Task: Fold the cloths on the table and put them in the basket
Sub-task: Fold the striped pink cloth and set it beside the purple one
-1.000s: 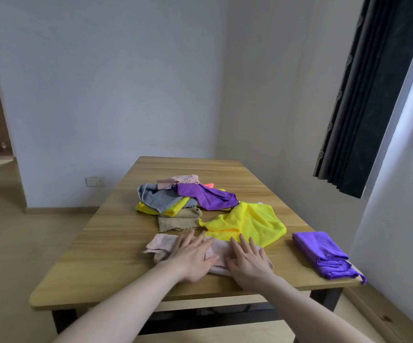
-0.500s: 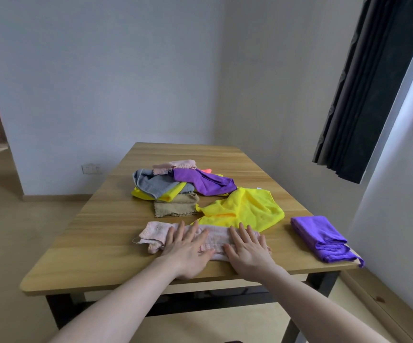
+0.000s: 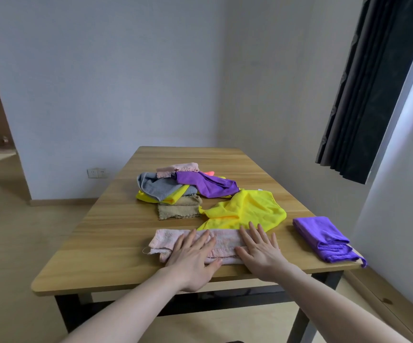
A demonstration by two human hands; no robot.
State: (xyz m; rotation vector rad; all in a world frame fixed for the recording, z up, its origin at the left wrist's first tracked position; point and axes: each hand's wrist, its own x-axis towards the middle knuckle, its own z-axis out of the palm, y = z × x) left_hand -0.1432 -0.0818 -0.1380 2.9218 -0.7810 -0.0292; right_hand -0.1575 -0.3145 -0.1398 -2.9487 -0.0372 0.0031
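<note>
A pale pink cloth (image 3: 225, 240) lies folded into a long strip near the front edge of the wooden table (image 3: 116, 219). My left hand (image 3: 193, 256) presses flat on its left half and my right hand (image 3: 259, 248) presses flat on its right half, fingers straight and spread. Just behind the strip lies a loose yellow cloth (image 3: 247, 209). Farther back sits a heap of unfolded cloths (image 3: 175, 186): grey, yellow, purple, pink and a tan one in front. A folded purple cloth (image 3: 324, 238) rests at the table's front right corner. No basket is in view.
A white wall stands behind the table, with a socket (image 3: 96, 173) low on the left. A dark curtain (image 3: 368, 95) hangs at the right. Wooden floor stretches to the left of the table, and a doorway opens at the far left.
Both hands have slid apart along the pink strip, smoothing it flat; the strip now looks longer and straighter. The camera has tilted slightly.
</note>
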